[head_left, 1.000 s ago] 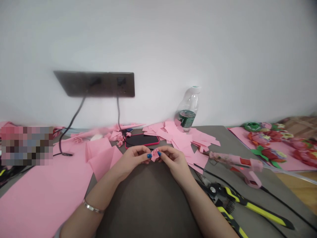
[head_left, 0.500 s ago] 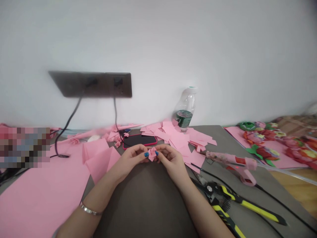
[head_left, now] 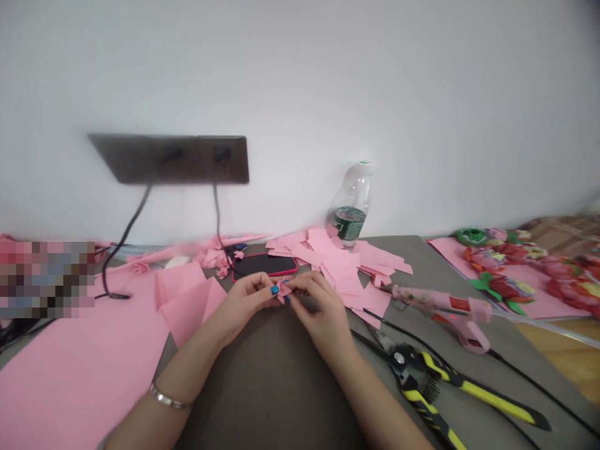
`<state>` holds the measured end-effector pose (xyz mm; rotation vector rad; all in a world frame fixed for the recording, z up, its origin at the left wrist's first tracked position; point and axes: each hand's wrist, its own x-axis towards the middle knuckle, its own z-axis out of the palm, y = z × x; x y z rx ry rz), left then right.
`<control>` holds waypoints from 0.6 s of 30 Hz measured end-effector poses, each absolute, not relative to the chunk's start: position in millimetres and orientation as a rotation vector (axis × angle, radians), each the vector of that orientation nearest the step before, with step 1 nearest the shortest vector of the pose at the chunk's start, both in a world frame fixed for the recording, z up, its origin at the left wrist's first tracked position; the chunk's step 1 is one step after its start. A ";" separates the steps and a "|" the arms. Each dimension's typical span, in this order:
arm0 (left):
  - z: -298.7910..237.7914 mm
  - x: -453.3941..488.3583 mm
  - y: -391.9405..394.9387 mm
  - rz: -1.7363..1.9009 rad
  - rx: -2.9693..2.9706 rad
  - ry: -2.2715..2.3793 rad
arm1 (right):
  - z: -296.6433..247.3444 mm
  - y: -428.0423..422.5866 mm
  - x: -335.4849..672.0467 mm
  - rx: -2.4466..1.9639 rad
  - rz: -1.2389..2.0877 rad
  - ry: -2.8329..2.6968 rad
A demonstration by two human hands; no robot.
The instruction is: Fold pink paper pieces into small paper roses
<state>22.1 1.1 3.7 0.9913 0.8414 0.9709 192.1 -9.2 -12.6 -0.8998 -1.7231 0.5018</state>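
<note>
A small folded pink paper piece (head_left: 282, 289) sits between both my hands, just above the grey table (head_left: 281, 387). My left hand (head_left: 244, 301) pinches its left side with thumb and fingertips. On its right side my right hand (head_left: 319, 306) closes its fingers over it, mostly hiding the paper. Both thumbs have blue nails. A silver bracelet (head_left: 169, 399) circles my left wrist.
A phone in a red case (head_left: 265, 265) lies just behind my hands. Loose pink paper squares (head_left: 347, 265), a plastic bottle (head_left: 351, 209), a pink glue gun (head_left: 445, 306) and yellow-handled cutters (head_left: 445, 381) lie right. Large pink sheets (head_left: 79, 362) lie left. Paper flowers (head_left: 515, 275) far right.
My right hand has rolled further over the pink paper piece, covering more of it. Both hands stayed in the same place.
</note>
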 end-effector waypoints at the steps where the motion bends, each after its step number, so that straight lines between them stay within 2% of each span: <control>1: 3.2 21.5 1.0 0.966 1.007 0.844 | -13.0 -8.8 192.0 -0.910 0.521 -1.714; 12: 1.5 20.9 1.4 0.942 1.084 0.851 | -13.5 -5.7 194.7 -0.916 0.716 -1.672; 18: -0.1 20.5 1.7 0.946 1.135 0.876 | -17.6 -3.7 193.2 -0.972 0.709 -1.656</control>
